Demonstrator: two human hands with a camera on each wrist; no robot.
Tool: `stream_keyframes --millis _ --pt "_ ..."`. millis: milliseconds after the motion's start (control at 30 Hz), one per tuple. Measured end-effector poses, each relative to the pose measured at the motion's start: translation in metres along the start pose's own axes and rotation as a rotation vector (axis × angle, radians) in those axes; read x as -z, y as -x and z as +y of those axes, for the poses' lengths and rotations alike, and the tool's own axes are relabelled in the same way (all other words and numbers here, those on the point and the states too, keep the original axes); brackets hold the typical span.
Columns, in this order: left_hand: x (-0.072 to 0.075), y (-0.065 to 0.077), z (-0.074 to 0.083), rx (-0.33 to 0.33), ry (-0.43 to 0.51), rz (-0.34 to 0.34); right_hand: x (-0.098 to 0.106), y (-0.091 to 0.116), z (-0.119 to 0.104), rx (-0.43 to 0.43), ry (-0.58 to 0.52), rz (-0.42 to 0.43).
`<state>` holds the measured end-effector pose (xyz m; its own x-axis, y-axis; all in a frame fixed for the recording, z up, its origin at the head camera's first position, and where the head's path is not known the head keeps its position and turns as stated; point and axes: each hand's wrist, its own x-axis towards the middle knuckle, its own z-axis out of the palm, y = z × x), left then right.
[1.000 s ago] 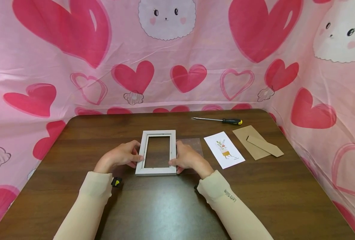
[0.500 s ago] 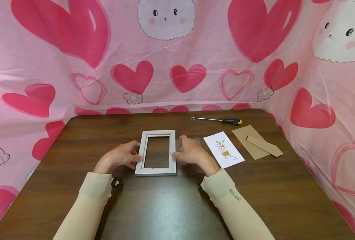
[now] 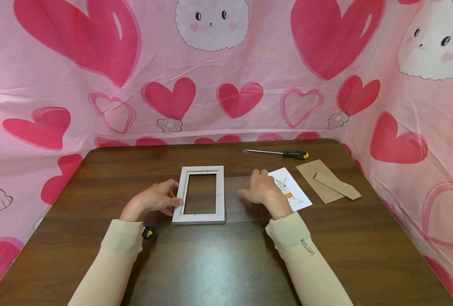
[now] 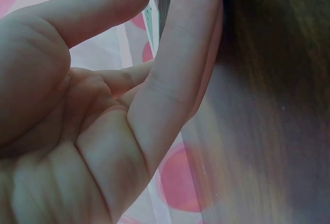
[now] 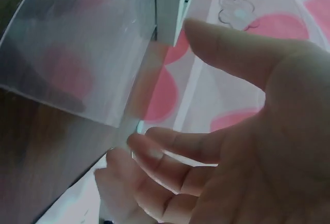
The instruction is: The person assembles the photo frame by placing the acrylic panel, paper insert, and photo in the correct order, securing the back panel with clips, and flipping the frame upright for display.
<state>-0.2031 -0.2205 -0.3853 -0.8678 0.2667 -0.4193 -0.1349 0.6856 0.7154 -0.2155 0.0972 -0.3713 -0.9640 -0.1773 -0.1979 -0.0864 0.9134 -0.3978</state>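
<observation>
Nearest in, two cream sleeves [image 3: 104, 263] are stretching over the dark wood-grain table [image 3: 207, 263]. The left hand [image 3: 153, 198] is gripping the white picture frame [image 3: 220, 191] by its left rail, thumb on top, fingers along the outer side. And the right hand [image 3: 264, 189]? Holding nothing, fingers loosely bending above the clear sheet [image 3: 234, 208] and the card [image 3: 297, 196]; whether fingertips are touching the card, I can't tell.

The frame is lying left of the table's middle, long axis running away from the person, streaky rails squaring off a rectangular opening with a stepped inner ledge. Wood is stretching wide to its left and nearer side; on its right the glossy, thin sheet is sitting close alongside. The printed paper card is slanting, near end pointing right. A narrow gap is separating it from a tan board [image 3: 307, 170], a strut [image 3: 337, 187] overhanging its right edge.

Farther still, a screwdriver [image 3: 296, 154] is pointing its shaft left, and wrinkled pink heart-patterned cloth [image 3: 211, 63] is hanging behind.
</observation>
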Motion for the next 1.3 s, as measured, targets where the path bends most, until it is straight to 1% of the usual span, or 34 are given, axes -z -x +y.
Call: stream_keyframes --millis 100,300,500,600,700,967,1200,1300 --pt "0.0 0.001 0.001 0.005 -0.001 -0.002 -0.002 -0.002 0.004 -0.038 0.04 -0.031" --pt "0.001 0.001 0.002 0.009 0.007 -0.008 -0.012 -0.007 0.006 -0.081 0.063 -0.065" --pt "0.001 0.0 0.002 0.009 0.004 -0.008 -0.019 -0.008 0.003 -0.1 0.105 -0.044" --pt "0.001 -0.001 0.002 0.011 0.001 -0.01 -0.018 -0.009 0.003 -0.099 0.131 -0.048" --pt "0.001 -0.001 0.002 0.018 0.004 -0.009 -0.014 -0.01 0.005 -0.094 0.139 -0.07" --pt "0.002 0.0 0.001 0.018 0.009 -0.012 -0.004 -0.013 0.011 -0.094 0.117 -0.106" --pt "0.002 -0.001 0.001 0.01 0.011 -0.013 -0.001 -0.014 0.017 -0.134 0.089 -0.117" --pt "0.002 -0.001 0.001 0.006 0.014 -0.014 -0.001 -0.015 0.019 -0.137 0.085 -0.118"
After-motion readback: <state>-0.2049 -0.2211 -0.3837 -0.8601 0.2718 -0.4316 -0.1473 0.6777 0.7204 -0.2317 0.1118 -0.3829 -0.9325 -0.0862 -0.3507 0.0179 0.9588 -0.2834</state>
